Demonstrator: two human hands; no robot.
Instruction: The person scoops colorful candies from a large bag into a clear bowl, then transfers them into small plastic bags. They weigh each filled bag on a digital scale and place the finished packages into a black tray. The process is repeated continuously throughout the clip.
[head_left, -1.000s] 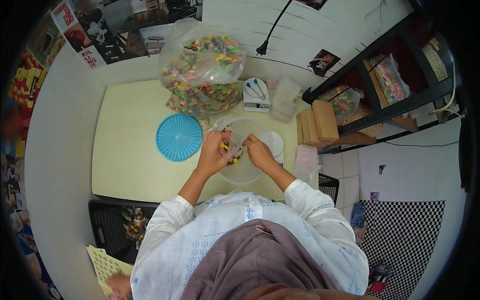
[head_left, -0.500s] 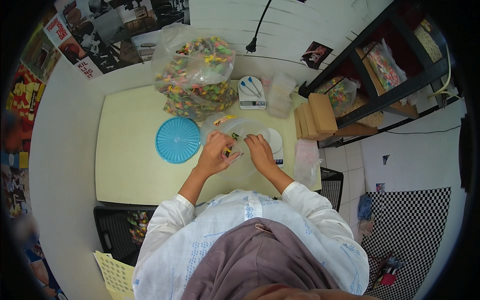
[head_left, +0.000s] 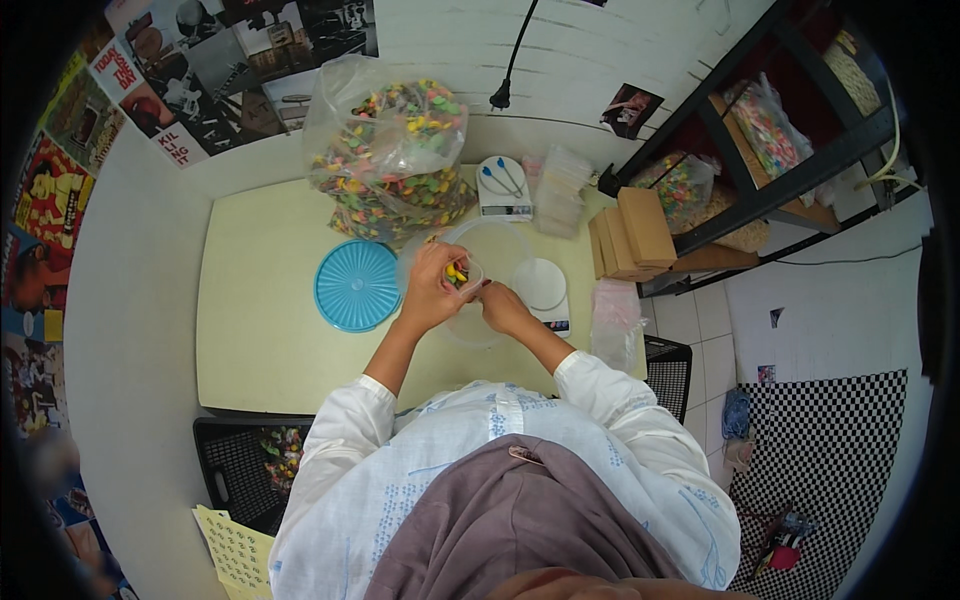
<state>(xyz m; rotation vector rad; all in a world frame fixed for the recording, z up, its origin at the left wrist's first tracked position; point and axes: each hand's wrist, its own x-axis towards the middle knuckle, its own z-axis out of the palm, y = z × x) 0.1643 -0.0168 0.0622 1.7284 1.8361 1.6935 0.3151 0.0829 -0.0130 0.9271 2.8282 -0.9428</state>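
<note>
In my left hand [head_left: 433, 285] is a small clear plastic bag [head_left: 474, 270], fingers wrapped round it and its mouth tilted upward. Small pieces wrapped in yellow, red and green [head_left: 456, 274] show inside, probably candies. My right hand [head_left: 508, 307] is closed just to the right of the bag, its fingertips pinched together by the bag's lower edge; what they pinch is too small to make out. Beneath both hands stands a large clear round tub [head_left: 510, 250]. The blue ribbed lid [head_left: 357, 285] lies on the table left of my left hand.
A big clear bag of colourful wrapped pieces [head_left: 400, 165] stands at the back. White scales [head_left: 505, 205] hold two blue-tipped tools; another scale [head_left: 546, 286] sits right of the tub. Empty plastic bags [head_left: 615, 325], brown boxes [head_left: 630, 235] and a black shelf [head_left: 760, 205] line the right.
My right hand has drawn down and left, closer to the small bag, and its fingers have closed. The small bag has risen slightly, with more coloured pieces showing in it.
</note>
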